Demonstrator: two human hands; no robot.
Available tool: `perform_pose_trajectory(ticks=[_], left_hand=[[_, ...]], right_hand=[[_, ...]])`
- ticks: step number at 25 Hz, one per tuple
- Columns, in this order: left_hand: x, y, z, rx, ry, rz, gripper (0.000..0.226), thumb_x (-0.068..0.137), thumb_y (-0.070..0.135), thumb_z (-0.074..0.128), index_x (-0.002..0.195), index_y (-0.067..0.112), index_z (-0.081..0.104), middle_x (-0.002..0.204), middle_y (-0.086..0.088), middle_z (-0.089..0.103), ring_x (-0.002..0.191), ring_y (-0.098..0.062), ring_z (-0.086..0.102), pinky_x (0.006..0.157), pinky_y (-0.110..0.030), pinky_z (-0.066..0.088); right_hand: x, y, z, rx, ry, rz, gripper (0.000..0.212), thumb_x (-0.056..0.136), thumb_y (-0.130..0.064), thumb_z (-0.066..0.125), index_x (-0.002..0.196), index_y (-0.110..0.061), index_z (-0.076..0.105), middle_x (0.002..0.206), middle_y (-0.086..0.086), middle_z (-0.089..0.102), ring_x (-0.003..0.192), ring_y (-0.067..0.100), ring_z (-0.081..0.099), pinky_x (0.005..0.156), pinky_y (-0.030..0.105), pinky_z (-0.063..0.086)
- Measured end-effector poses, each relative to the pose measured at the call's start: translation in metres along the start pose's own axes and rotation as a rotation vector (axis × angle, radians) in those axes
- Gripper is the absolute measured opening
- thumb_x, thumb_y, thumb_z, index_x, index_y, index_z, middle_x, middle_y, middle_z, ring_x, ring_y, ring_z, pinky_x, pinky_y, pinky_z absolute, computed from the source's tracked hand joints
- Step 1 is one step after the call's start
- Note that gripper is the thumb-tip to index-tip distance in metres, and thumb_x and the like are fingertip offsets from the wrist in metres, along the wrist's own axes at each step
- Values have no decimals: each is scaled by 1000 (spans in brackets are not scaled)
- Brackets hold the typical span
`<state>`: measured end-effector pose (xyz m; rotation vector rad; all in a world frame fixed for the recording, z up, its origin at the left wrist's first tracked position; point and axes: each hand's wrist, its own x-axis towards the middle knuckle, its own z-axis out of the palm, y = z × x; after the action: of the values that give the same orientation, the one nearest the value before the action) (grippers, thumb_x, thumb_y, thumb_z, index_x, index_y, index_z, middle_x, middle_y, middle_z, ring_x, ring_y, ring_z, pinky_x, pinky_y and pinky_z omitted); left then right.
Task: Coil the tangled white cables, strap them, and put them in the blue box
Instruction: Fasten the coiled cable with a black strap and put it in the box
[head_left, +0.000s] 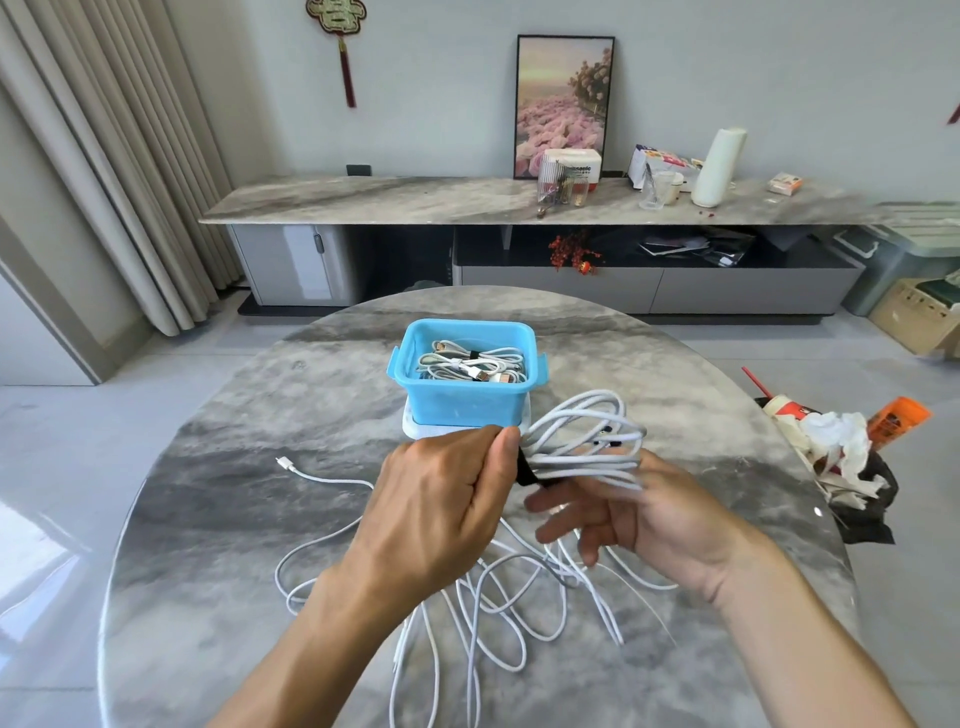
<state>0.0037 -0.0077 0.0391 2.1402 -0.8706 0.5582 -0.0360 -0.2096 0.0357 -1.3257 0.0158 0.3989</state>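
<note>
one blue box (464, 400), one black strap (528, 472), one coiled cable bundle (587, 434). two hands: left hand (441, 506), right hand (641, 514). loose cables (493, 597) too tangled to count.

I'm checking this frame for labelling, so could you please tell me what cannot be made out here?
- Head view: whether the black strap is closed round the coiled cable; the left hand covers its end.
- Right hand: fingers motion-blurred, grip unclear.
- Blue box: count of cables inside; too small, overlapping.
- Loose cables: partly hidden by the forearms.

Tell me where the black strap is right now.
The black strap wraps the coiled white cable, pinched by the left hand, just in front of the blue box.
</note>
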Motion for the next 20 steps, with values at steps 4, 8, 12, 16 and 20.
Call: perform_pose_trajectory(ticks=[4, 8, 12, 16, 20], left_hand=[[-5, 2, -6, 107, -117, 190, 45, 104, 38, 28, 71, 18, 52, 59, 5, 49, 51, -25, 46, 42, -39, 39], [-17, 1, 7, 280, -239, 367, 44, 105, 38, 27, 78, 19, 57, 64, 2, 56, 51, -27, 55, 38, -36, 39], [-29, 2, 22, 349, -314, 433, 46, 105, 38, 26, 80, 20, 60, 63, 2, 57, 47, -25, 56, 38, -30, 36], [-37, 9, 36, 392, -317, 471, 32, 102, 35, 36, 81, 21, 54, 61, 2, 55, 44, -24, 54, 36, -28, 34], [-34, 14, 42, 458, -313, 382, 31, 98, 32, 43, 70, 22, 53, 56, 1, 53, 40, -24, 53, 36, -26, 27]], right_hand=[[2, -3, -3, 76, -11, 55, 29, 82, -24, 57, 95, -9, 79, 98, 22, 73, 80, 33, 72, 53, 31, 54], [1, -1, -13, -14, -6, 100, 20, 76, -10, 71, 93, -2, 78, 84, 18, 74, 72, 23, 72, 70, 32, 58], [2, 5, -11, -274, 59, 92, 26, 82, 7, 69, 104, -7, 71, 75, 15, 72, 63, 14, 66, 65, 21, 54], [0, 12, -1, -584, 155, 46, 27, 88, 3, 68, 96, -23, 69, 77, 13, 75, 67, 12, 61, 68, 28, 48], [-5, 20, 14, -852, 431, -148, 20, 88, -5, 69, 75, -20, 70, 62, -6, 71, 51, 3, 59, 57, 23, 47]])
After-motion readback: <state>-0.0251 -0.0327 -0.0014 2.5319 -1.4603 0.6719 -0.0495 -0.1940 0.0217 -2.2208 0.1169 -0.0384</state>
